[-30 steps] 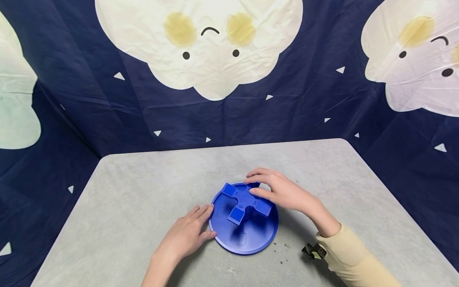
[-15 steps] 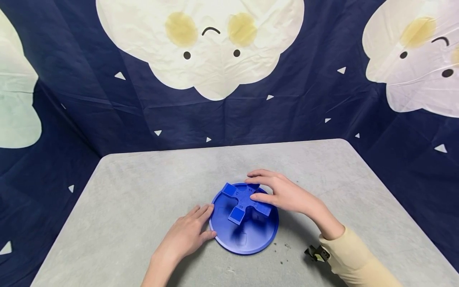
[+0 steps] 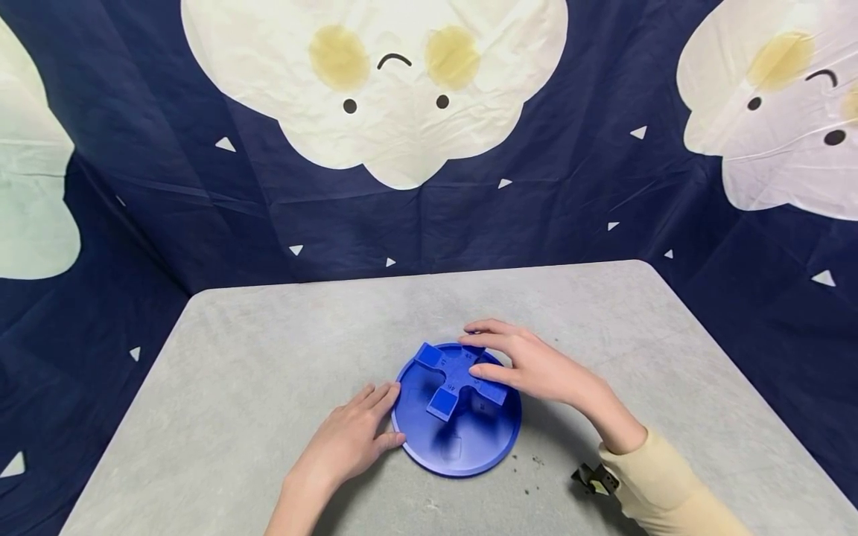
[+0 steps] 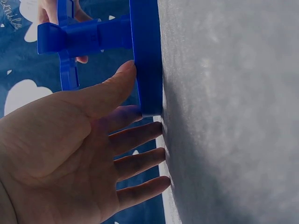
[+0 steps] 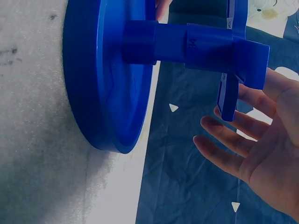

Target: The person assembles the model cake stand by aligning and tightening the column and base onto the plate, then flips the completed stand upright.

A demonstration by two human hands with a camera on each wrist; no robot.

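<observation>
A blue round base [image 3: 418,447] with a raised rim lies flat on the table. From its middle rises a stepped blue post [image 5: 173,44], topped by a blue four-armed cross [image 3: 456,376] with small numbers on it. My left hand [image 3: 345,443] rests at the left of the base, thumb and index fingertip touching its rim; the other fingers [image 4: 140,165] are straight, near the tabletop. At the cross's right side, my right hand [image 3: 536,365] has its thumb over the cross and its fingers loosely extended past one arm. The right thumb is mostly hidden in the right wrist view.
The grey table [image 3: 288,335] has rounded far corners. Dark crumbs [image 3: 526,490] lie near the base. A dark device [image 3: 595,479] sits at the right sleeve [image 3: 660,476]. A navy curtain [image 3: 268,216] with white clouds surrounds the table.
My right hand has shifted slightly right and toward me, uncovering more of the cross's far arm. The left hand, base and cross stay put.
</observation>
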